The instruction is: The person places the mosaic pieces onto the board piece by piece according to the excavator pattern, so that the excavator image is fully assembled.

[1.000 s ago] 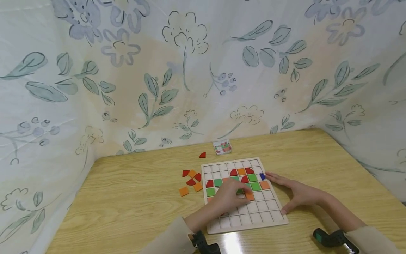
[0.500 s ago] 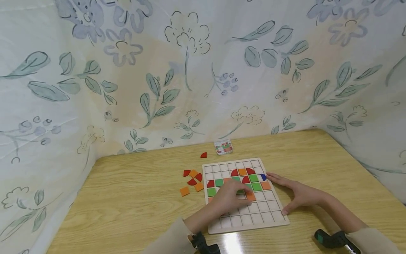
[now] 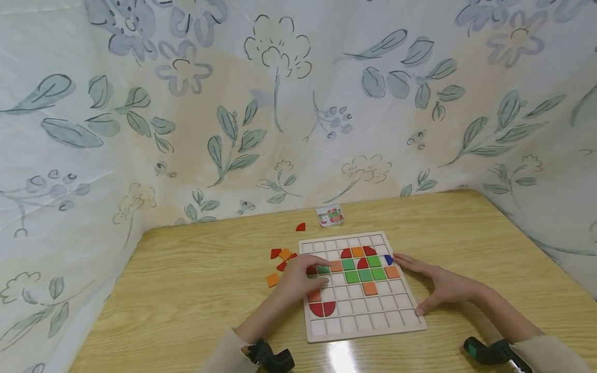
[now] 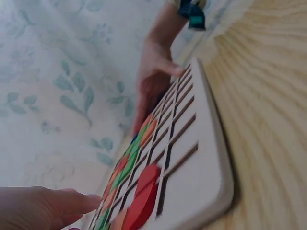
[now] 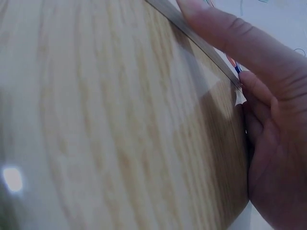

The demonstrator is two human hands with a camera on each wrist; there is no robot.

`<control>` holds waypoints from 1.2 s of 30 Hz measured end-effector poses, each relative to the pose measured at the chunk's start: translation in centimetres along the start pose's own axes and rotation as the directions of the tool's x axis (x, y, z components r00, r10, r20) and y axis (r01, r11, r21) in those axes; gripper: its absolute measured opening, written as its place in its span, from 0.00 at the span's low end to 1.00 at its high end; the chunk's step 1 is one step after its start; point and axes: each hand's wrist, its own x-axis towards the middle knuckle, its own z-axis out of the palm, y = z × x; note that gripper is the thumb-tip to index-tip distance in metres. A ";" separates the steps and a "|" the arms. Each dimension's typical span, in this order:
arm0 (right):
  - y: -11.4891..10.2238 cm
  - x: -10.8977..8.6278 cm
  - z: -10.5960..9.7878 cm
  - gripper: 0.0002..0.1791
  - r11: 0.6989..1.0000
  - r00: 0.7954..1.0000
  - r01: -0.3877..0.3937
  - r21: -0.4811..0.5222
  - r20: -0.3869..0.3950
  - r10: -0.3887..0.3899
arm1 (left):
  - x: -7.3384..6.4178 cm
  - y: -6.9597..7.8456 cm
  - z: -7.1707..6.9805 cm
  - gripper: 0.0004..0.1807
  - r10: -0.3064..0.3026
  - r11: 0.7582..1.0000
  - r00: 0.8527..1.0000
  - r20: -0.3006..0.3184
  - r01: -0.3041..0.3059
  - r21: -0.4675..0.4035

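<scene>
A pale grid board lies on the table, holding several flat coloured pieces in its squares. Over its left part hovers my left hand, thumb and fingers spread apart, with nothing seen between them. It hides some of the board's left squares. An orange square tile sits in a square near the middle. Below my left hand are two red quarter-circle pieces side by side. My right hand rests along the board's right edge, fingers stretched out beside a blue piece and thumb touching the edge lower down.
Left of the board lie loose pieces, among them an orange tile and a red quarter-circle. Another red quarter-circle lies behind it, near a small pattern card. A floral cloth hangs behind the wooden table.
My left hand has let go of the orange tile near the board's middle and moved left to the board's left side. The tile stays on the board. My right hand keeps its place.
</scene>
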 end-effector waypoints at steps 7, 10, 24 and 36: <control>-0.1 0.0 0.0 0.58 1.000 1.000 -0.024 -0.001 -0.001 0.024 | -1.4 -2.6 -3.1 0.14 -0.090 0.996 0.986 -0.139 0.086 -0.035; -0.1 0.0 0.0 0.58 0.999 0.999 -0.048 -0.008 0.002 0.048 | -1.9 -3.6 -4.1 0.14 -0.125 0.991 0.974 -0.187 0.113 -0.073; -0.3 -0.2 0.3 0.57 0.998 0.998 -0.056 0.020 0.003 0.056 | -2.3 -5.6 -5.6 0.16 -0.196 0.981 0.972 -0.126 0.194 -0.032; -0.5 0.0 0.2 0.58 0.997 0.998 -0.065 0.032 0.000 0.065 | -1.9 -5.8 -5.5 0.13 -0.158 0.987 0.977 -0.145 0.156 -0.022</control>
